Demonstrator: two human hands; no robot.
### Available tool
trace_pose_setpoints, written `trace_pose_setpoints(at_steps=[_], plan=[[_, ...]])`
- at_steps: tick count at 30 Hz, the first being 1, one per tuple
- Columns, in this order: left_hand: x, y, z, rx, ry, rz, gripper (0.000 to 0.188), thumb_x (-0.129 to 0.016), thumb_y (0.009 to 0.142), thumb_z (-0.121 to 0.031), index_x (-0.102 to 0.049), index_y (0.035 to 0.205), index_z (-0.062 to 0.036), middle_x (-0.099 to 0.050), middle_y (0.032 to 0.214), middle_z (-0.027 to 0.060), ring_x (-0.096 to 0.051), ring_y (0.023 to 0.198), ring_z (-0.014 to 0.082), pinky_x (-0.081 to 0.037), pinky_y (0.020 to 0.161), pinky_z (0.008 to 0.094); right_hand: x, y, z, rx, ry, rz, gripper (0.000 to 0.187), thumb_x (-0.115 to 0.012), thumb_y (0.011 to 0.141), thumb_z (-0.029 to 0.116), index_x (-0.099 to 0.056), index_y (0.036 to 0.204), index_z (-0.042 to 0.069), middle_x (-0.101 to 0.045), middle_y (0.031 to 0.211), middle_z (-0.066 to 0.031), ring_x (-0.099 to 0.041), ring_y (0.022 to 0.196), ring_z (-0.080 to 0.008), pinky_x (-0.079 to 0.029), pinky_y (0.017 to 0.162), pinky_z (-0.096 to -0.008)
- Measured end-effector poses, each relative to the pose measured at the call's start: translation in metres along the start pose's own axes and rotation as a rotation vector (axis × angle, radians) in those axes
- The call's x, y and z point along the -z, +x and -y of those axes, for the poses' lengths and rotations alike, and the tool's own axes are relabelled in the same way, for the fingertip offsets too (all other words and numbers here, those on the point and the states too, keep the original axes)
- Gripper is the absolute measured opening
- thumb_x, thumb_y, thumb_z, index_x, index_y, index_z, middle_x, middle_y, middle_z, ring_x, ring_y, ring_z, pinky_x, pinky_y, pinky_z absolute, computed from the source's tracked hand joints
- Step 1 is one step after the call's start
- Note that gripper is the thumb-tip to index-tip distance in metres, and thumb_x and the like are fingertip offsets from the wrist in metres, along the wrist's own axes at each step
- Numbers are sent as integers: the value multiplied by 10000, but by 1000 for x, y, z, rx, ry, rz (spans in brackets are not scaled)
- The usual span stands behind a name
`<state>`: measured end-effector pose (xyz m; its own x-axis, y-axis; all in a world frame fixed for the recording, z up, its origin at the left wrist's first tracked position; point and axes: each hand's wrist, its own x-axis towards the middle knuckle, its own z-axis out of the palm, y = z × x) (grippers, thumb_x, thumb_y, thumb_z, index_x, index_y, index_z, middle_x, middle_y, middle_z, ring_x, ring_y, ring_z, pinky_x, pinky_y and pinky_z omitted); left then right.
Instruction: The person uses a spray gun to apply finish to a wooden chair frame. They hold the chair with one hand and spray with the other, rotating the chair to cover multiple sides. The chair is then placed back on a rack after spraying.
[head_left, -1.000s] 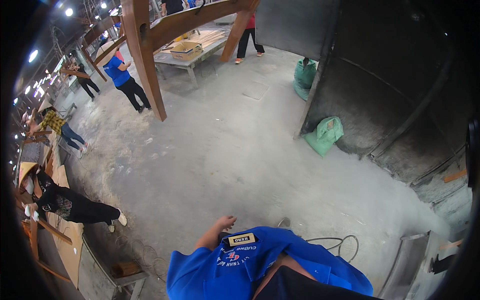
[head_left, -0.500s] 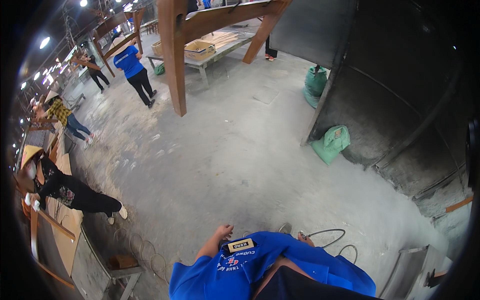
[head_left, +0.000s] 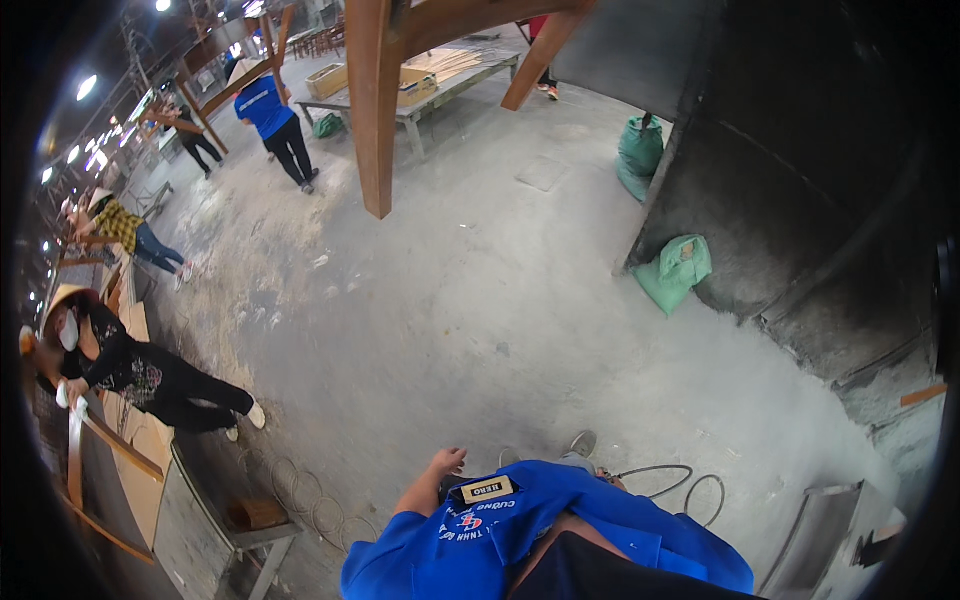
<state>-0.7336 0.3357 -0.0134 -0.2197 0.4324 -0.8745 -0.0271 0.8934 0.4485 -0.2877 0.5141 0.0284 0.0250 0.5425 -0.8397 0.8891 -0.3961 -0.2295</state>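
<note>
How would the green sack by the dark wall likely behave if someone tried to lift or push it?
The green sack bulges and slumps against the dark wall, so it is probably full, soft and floppy rather than stiff. It sits wide on the dusty floor, so it would likely drag, not roll. Its weight cannot be told.

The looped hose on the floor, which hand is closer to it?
Right. The right hand is just beside the hose, at its left end. The left hand hangs farther left, across the blue shirt.
</note>
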Motion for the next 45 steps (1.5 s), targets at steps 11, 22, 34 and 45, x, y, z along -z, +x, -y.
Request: trace_pose_setpoints(at_steps=[11,22,34,45], plan=[[-3,0,-34,-61,109,14,571,-546,995,-499,-605,1352,-58,-737,1150,158,-750,942,296,-630,750,452,-10,-7,-1,-5,18,-8,1136,-499,785,910,-520,1460,-4,-551,1444,-292,-492,1392,-432,-399,1144,-470],[-3,-4,-34,-39,85,20,580,-552,995,-511,-601,1335,-44,-734,1136,175,-748,950,316,-627,736,457,-11,-2,2,2,24,-14,1158,-502,770,919,-509,1468,-5,-548,1444,-299,-495,1388,-438,-403,1142,-475],[3,-23,-53,-83,155,24,570,-541,1017,-479,-556,1432,-89,-732,1197,150,-739,999,297,-607,787,433,-8,4,-15,10,51,-30,1182,-505,755,929,-498,1476,-7,-545,1443,-308,-499,1383,-445,-407,1141,-480],[1,-27,-47,-151,222,31,586,-546,1006,-481,-566,1414,-61,-727,1209,188,-747,963,311,-620,741,412,1,1,-30,19,48,-44,1204,-508,740,938,-487,1484,-8,-542,1443,-315,-502,1378,-451,-412,1139,-485]])
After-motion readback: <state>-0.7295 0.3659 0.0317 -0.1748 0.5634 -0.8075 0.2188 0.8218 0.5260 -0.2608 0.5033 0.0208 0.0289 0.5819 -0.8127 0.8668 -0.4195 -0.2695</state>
